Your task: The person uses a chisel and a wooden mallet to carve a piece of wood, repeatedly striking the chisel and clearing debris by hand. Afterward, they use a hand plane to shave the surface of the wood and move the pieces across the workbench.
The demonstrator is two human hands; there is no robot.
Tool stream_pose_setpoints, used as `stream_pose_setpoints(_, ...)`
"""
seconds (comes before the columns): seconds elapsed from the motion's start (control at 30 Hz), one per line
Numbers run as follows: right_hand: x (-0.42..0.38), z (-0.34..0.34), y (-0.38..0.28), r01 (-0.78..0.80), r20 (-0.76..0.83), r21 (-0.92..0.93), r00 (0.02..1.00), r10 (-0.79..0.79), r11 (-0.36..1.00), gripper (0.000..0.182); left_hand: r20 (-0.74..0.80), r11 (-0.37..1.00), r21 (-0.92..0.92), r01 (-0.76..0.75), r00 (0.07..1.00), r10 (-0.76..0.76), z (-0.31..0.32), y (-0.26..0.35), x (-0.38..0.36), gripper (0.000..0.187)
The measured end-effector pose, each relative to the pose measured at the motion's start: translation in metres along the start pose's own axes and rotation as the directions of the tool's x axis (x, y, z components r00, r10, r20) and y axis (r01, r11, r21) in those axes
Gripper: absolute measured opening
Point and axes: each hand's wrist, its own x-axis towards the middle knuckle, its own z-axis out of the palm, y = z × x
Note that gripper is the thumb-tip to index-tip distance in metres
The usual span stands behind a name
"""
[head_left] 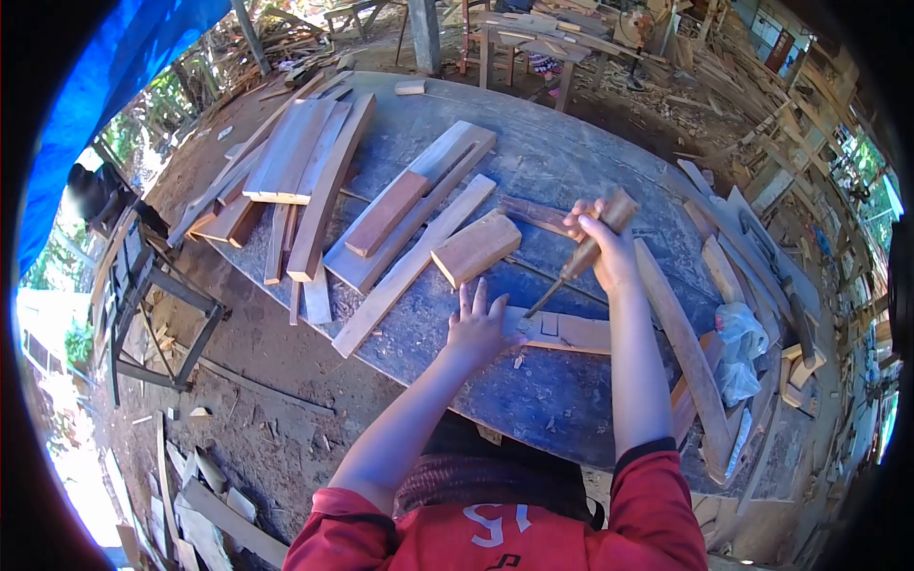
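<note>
My right hand [609, 243] is wrapped round the wooden handle of a chisel [579, 259], which leans with its blade pointing down and left. The blade's tip meets a flat wooden board [583, 335] near a small dark rectangle marked on its face. My left hand [479, 325] lies palm down with spread fingers over the board's left end, hiding that end. Just beyond my left fingers sits a thick wooden block [476, 249]. A darker wood strip [533, 213] lies behind my right hand, partly covered by it.
Several planks [297, 152] and slotted pieces [419, 205] lie on the left of the blue-grey table [571, 124]. On the right are a long board [681, 343], a plastic bag [741, 352] and a saw-like tool [798, 314]. A metal stand [167, 295] is at left.
</note>
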Motion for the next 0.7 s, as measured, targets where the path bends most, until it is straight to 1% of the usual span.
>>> stream_pose_setpoints(0.03, -0.005, 0.002, -0.008, 0.018, 0.044, -0.037, 0.999, -0.016, 0.999, 0.024, -0.008, 1.0, 0.005, 0.001, 1.0, -0.001, 0.003, -0.001, 0.002, 0.082)
stream_pose_setpoints(0.07, -0.008, 0.002, -0.011, 0.018, 0.049, -0.038, 0.999, -0.016, 0.999, 0.024, -0.016, 1.0, 0.012, 0.0, 1.0, 0.0, 0.004, -0.001, 0.003, 0.082)
stream_pose_setpoints(0.13, -0.013, 0.003, -0.019, 0.014, 0.222, 0.02, 0.975, -0.018, 1.0, 0.022, -0.015, 1.0, 0.015, 0.014, 1.0, -0.013, 0.004, 0.001, 0.004, 0.082)
stream_pose_setpoints(0.17, -0.017, 0.007, -0.021, 0.043, 0.215, 0.003, 0.976, -0.043, 0.999, 0.014, -0.01, 0.999, 0.021, 0.024, 1.0, -0.024, 0.004, 0.002, 0.005, 0.082)
stream_pose_setpoints(0.2, -0.022, 0.015, -0.023, 0.045, 0.217, 0.0, 0.975, -0.044, 0.999, 0.014, -0.013, 1.0, 0.018, 0.023, 1.0, -0.023, 0.003, 0.004, 0.005, 0.082)
stream_pose_setpoints(0.27, -0.029, 0.029, -0.025, 0.129, 0.118, -0.043, 0.985, -0.123, 0.991, 0.01, 0.029, 0.998, 0.035, 0.05, 0.998, -0.051, -0.002, 0.008, 0.006, 0.082)
stream_pose_setpoints(0.3, -0.031, 0.028, -0.025, 0.127, 0.12, -0.044, 0.985, -0.121, 0.991, 0.01, 0.028, 0.998, 0.033, 0.053, 0.998, -0.054, -0.001, 0.008, 0.007, 0.082)
stream_pose_setpoints(0.37, -0.034, 0.026, -0.024, 0.163, 0.183, 0.042, 0.969, -0.168, 0.986, 0.007, 0.043, 0.998, 0.029, 0.049, 0.998, -0.05, 0.0, 0.006, 0.008, 0.082)
stream_pose_setpoints(0.4, -0.035, 0.026, -0.023, 0.161, 0.182, 0.045, 0.969, -0.167, 0.986, 0.007, 0.045, 0.998, 0.031, 0.051, 0.998, -0.053, 0.0, 0.006, 0.008, 0.082)
stream_pose_setpoints(0.47, -0.036, 0.026, -0.022, 0.195, 0.168, 0.189, 0.959, -0.228, 0.962, 0.006, 0.049, 0.998, 0.027, 0.051, 0.997, -0.052, -0.002, 0.007, 0.008, 0.087)
stream_pose_setpoints(0.5, -0.035, 0.026, -0.022, 0.191, 0.145, 0.18, 0.965, -0.218, 0.965, 0.011, 0.051, 0.998, 0.028, 0.052, 0.997, -0.053, -0.002, 0.007, 0.008, 0.087)
stream_pose_setpoints(0.53, -0.034, 0.025, -0.021, 0.19, 0.144, 0.18, 0.965, -0.218, 0.965, 0.011, 0.055, 0.998, 0.024, 0.055, 0.997, -0.057, -0.003, 0.007, 0.008, 0.088)
stream_pose_setpoints(0.6, -0.032, 0.022, -0.019, 0.232, 0.218, 0.142, 0.941, -0.259, 0.962, 0.011, 0.058, 0.998, 0.021, 0.058, 0.997, -0.059, -0.004, 0.008, 0.009, 0.088)
stream_pose_setpoints(0.63, -0.032, 0.02, -0.019, 0.231, 0.218, 0.144, 0.941, -0.259, 0.962, 0.011, 0.066, 0.998, 0.026, 0.059, 0.996, -0.061, -0.004, 0.008, 0.009, 0.089)
stream_pose_setpoints(0.7, -0.033, 0.018, -0.019, 0.151, 0.253, 0.201, 0.947, -0.2, 0.968, 0.013, 0.075, 0.997, 0.032, 0.064, 0.995, -0.066, -0.004, 0.007, 0.009, 0.089)
